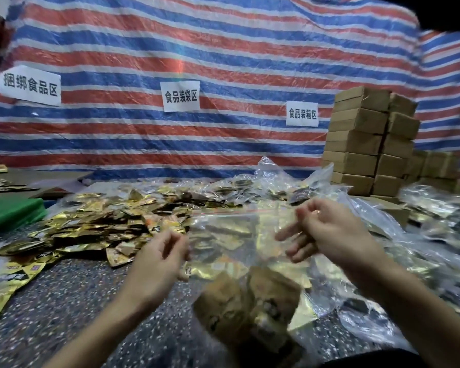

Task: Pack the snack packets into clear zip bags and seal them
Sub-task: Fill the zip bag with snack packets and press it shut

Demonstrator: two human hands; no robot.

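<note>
Packets (250, 301) sag inside zip bag (223, 224) pinched by left hand (160, 258), right hand (332, 229).

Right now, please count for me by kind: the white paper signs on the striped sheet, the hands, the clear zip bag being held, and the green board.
White paper signs: 3
Hands: 2, left hand and right hand
Held zip bag: 1
Green board: 1
Total: 7

The left hand (158, 257) and right hand (332, 229) pinch a zip bag (223, 229).
</note>
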